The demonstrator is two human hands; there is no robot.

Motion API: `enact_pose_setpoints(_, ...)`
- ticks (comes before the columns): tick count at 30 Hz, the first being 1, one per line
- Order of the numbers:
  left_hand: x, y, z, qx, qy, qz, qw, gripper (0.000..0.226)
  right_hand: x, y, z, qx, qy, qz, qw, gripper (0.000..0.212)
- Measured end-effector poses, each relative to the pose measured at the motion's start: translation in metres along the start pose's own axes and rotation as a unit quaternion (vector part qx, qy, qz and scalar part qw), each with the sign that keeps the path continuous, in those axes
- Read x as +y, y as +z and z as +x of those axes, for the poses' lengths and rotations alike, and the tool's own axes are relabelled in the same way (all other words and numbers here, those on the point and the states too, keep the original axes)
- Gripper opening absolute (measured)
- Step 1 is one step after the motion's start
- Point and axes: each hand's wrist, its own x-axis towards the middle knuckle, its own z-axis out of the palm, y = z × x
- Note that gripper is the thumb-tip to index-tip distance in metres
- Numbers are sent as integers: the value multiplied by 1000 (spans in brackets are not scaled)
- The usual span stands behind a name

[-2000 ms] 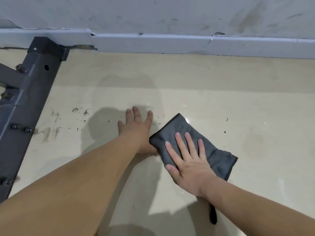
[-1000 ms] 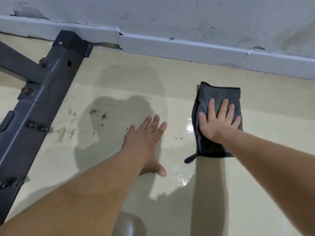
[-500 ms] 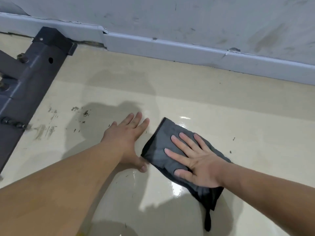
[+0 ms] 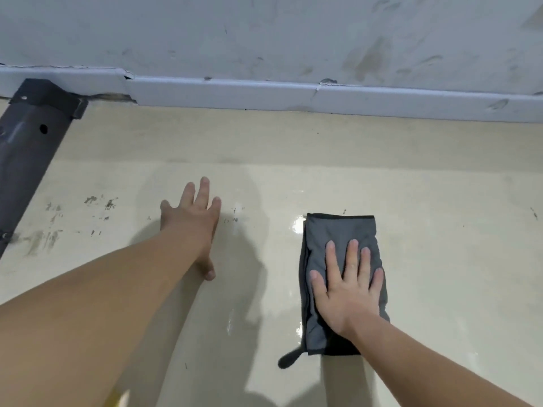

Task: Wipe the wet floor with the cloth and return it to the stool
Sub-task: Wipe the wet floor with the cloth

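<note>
A folded dark grey cloth [image 4: 338, 230] lies on the glossy beige floor, its long side pointing at the wall and a small loop tag at its near left corner. My right hand [image 4: 348, 292] presses flat on the cloth's near half, fingers spread. To the left, my left hand [image 4: 191, 221] rests open on the bare floor, palm down, apart from the cloth. Wet shine [image 4: 296, 224] glints at the cloth's far left corner and between my arms. No stool is in view.
A dark metal frame [image 4: 26, 148] with bolts runs along the left edge, up to the white baseboard [image 4: 264, 94] and scuffed grey wall. Dark scuff marks [image 4: 100, 201] speckle the floor left of my left hand.
My right hand has swept the cloth to the right and away from my left hand, turning it from slanted to straight toward the wall. My left hand has stayed planted on the floor.
</note>
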Motion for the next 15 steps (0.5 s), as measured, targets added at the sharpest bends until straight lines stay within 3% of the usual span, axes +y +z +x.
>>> enact_pose_setpoints(5, 52, -18, -8, 32, 84, 82, 993, 130, 38, 20, -49, -71, -78, -61, 993, 66)
enact_pose_setpoints(9, 68, -28, -2, -4, 83, 31, 996, 153, 71, -7, -35, -146, -145, -47, 977, 72)
enact_pose_setpoints(11, 71, -30, 0, -16, 72, 14, 997, 160, 84, -22, -19, -151, -136, -46, 978, 74)
enact_pose_setpoints(15, 67, -20, 19, -3, 96, -23, 995, 162, 94, -51, 27, -93, -29, -5, 995, 75)
